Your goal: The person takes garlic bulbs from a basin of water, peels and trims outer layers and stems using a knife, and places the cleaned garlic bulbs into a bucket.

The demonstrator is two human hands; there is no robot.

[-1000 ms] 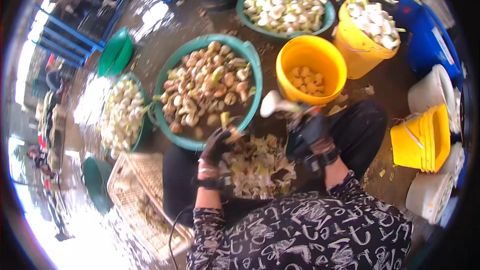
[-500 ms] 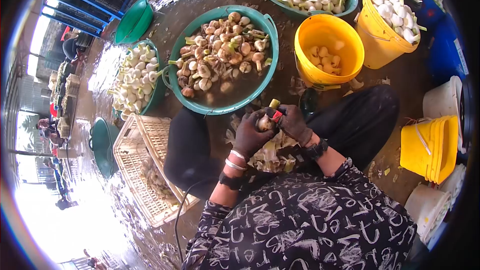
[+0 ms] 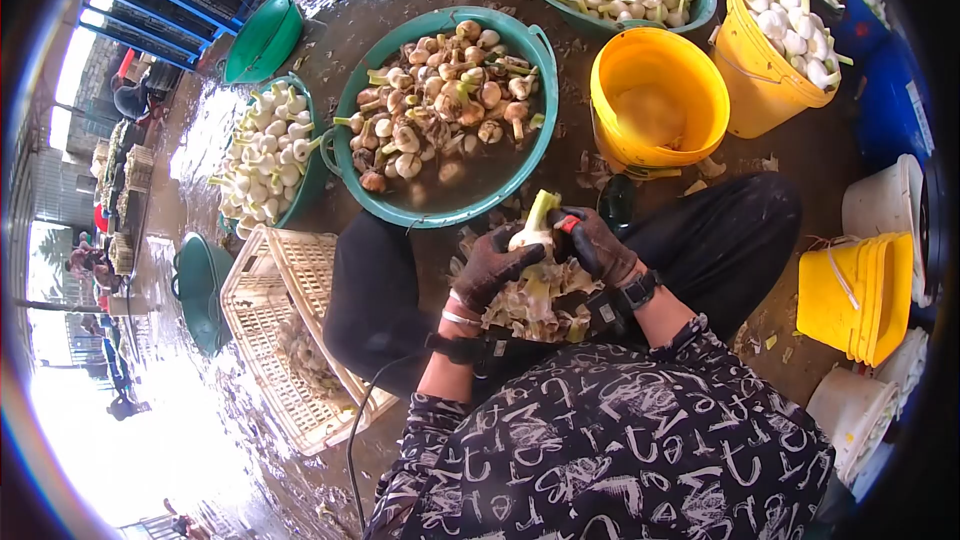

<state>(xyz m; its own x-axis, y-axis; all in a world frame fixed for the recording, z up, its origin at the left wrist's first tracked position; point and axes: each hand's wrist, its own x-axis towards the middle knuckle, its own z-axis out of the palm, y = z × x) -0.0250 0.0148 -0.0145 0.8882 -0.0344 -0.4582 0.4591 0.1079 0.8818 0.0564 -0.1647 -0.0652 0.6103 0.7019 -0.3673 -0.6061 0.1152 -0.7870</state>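
My left hand point(image 3: 492, 268), in a dark, soiled glove, is closed around a garlic bulb point(image 3: 534, 232) whose pale green stem points up and away from me. Beside the bulb, my right hand point(image 3: 598, 245), gloved too, has bent fingers around a small red tool point(image 3: 568, 224); its working end is hidden. Below both hands, a heap of peeled garlic skins point(image 3: 540, 308) lies between my legs. Just beyond is a large green tub point(image 3: 545, 125) of brownish, unpeeled garlic bulbs point(image 3: 440, 90) in murky water.
A yellow bucket point(image 3: 708, 90) with cloudy contents stands right of the tub. A second yellow bucket point(image 3: 752, 100), a green basin point(image 3: 708, 2) and a left tub point(image 3: 312, 178) hold white garlic. A cream crate point(image 3: 262, 340) lies by my left knee. The floor point(image 3: 190, 200) is wet.
The bulb has turned and shows more white, with its stem longer in view. My hands have drawn slightly apart, the right one moving rightward. The near yellow bucket's contents look more blurred.
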